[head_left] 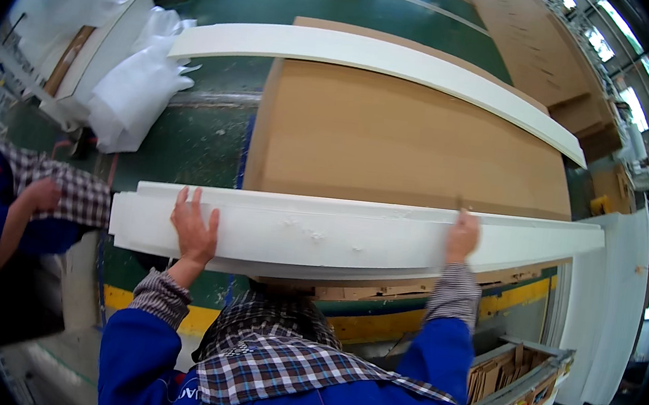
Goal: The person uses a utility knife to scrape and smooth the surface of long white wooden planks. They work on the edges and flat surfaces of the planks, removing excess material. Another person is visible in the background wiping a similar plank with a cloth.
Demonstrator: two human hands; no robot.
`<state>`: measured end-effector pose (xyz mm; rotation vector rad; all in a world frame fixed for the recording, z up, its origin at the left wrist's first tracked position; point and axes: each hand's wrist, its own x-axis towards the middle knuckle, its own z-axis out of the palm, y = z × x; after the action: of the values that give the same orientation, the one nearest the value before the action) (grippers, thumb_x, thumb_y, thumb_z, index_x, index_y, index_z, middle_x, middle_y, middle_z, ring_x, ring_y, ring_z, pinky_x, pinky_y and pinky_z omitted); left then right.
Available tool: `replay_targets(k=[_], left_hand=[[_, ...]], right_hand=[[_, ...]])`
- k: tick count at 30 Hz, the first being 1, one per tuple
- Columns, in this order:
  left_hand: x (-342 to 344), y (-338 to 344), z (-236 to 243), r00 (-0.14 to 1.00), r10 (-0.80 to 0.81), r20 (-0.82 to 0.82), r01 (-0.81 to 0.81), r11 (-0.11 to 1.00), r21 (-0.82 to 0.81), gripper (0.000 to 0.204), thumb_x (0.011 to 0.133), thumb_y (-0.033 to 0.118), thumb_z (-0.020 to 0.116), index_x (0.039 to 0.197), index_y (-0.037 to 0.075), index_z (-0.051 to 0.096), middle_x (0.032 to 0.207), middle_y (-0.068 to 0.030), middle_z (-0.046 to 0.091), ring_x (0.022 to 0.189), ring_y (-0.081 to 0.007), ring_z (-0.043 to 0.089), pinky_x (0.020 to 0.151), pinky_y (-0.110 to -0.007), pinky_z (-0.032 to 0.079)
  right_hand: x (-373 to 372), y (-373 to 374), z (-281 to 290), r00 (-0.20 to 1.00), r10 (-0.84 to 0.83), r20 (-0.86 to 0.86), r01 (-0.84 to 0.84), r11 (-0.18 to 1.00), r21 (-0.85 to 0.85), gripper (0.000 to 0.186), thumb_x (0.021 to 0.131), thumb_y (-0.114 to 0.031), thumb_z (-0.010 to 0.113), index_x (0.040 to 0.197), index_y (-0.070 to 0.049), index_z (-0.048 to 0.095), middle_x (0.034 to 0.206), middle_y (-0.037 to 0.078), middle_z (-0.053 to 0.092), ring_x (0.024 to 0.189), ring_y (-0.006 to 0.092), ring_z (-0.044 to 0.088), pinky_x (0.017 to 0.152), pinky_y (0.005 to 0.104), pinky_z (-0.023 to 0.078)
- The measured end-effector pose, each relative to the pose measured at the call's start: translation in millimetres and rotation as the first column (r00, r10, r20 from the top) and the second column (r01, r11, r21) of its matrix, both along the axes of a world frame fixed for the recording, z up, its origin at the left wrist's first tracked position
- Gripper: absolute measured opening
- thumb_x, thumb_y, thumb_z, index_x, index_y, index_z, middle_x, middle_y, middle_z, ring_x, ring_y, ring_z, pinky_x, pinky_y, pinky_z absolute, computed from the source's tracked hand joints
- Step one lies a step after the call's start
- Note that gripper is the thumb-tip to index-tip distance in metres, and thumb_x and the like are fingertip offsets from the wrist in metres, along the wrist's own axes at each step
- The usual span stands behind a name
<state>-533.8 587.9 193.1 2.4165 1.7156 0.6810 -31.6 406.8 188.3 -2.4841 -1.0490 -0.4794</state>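
Observation:
Several long white panels (pixel 384 240) lie stacked across the near edge of a brown cardboard surface, directly in front of me. My left hand (pixel 195 228) rests flat on the top panel near its left end, fingers spread and holding nothing. Toward the right part of the same panel, my right hand (pixel 462 237) is closed at the panel's far edge. A small dark tip pokes out past its fingers, too blurred to name. White crumbs or flakes (pixel 315 235) are scattered on the panel between my hands.
Another long white panel (pixel 372 53) lies along the far side of the cardboard surface (pixel 418 137). A co-worker in a checked apron (pixel 80 193) stands at my left. White foam sheeting (pixel 133 99) hangs behind them. A cart with cardboard pieces (pixel 508 372) is at lower right.

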Motion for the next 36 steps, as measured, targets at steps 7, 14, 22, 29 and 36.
replay_targets(k=[7, 14, 22, 29, 36], left_hand=[[-9.3, -4.9, 0.6, 1.0, -0.011, 0.01, 0.01, 1.0, 0.02, 0.054, 0.085, 0.03, 0.054, 0.128, 0.001, 0.04, 0.132, -0.0246, 0.033, 0.124, -0.0375, 0.03, 0.1, -0.051, 0.021], [-8.6, -1.1, 10.0, 0.989, -0.134, 0.066, 0.134, 0.991, 0.014, 0.057, 0.085, 0.034, 0.049, 0.13, 0.0, 0.036, 0.133, -0.0262, 0.029, 0.121, -0.0396, 0.03, 0.098, -0.052, 0.021], [-45.8, 7.7, 0.2, 0.88, -0.222, 0.419, 0.253, 0.967, -0.021, 0.053, 0.086, 0.033, 0.049, 0.128, 0.002, 0.041, 0.135, -0.0246, 0.029, 0.123, -0.0378, 0.029, 0.098, -0.049, 0.019], [-191.3, 44.7, 5.3, 0.979, -0.183, 0.094, 0.196, 0.968, -0.154, 0.074, 0.077, 0.044, 0.061, 0.13, -0.002, 0.036, 0.135, -0.0249, 0.028, 0.124, -0.0397, 0.028, 0.1, -0.051, 0.017], [-183.2, 37.9, -5.5, 0.965, -0.261, -0.038, 0.253, 0.955, -0.153, 0.086, 0.078, 0.054, 0.056, 0.132, -0.007, 0.029, 0.136, -0.0283, 0.024, 0.125, -0.0401, 0.024, 0.102, -0.051, 0.014]], right_hand=[[-21.8, 14.2, -31.2, 0.992, 0.124, -0.035, -0.128, 0.98, -0.153, 0.012, 0.076, -0.013, 0.047, 0.071, -0.006, 0.055, 0.079, 0.013, 0.056, 0.077, 0.0315, 0.055, 0.064, 0.0433, 0.045], [-257.1, 97.9, 10.6, 0.89, 0.356, -0.286, -0.348, 0.934, 0.08, 0.015, 0.081, -0.01, 0.046, 0.073, -0.003, 0.056, 0.078, 0.016, 0.055, 0.075, 0.0343, 0.055, 0.064, 0.0437, 0.045], [-410.4, 174.1, 22.0, 0.717, 0.608, -0.341, -0.606, 0.785, 0.127, 0.011, 0.079, -0.01, 0.049, 0.085, -0.006, 0.058, 0.083, 0.012, 0.056, 0.082, 0.0305, 0.056, 0.068, 0.0397, 0.048], [-205.6, 95.1, -0.2, 0.975, -0.075, -0.207, 0.124, 0.965, 0.233, 0.02, 0.084, -0.022, 0.058, 0.081, -0.003, 0.065, 0.074, 0.015, 0.058, 0.069, 0.0324, 0.056, 0.062, 0.0413, 0.044], [-161.7, 56.7, 8.8, 0.966, -0.257, -0.037, 0.259, 0.964, 0.067, 0.017, 0.084, -0.018, 0.056, 0.094, -0.008, 0.066, 0.079, 0.012, 0.055, 0.077, 0.0315, 0.056, 0.067, 0.042, 0.045]])
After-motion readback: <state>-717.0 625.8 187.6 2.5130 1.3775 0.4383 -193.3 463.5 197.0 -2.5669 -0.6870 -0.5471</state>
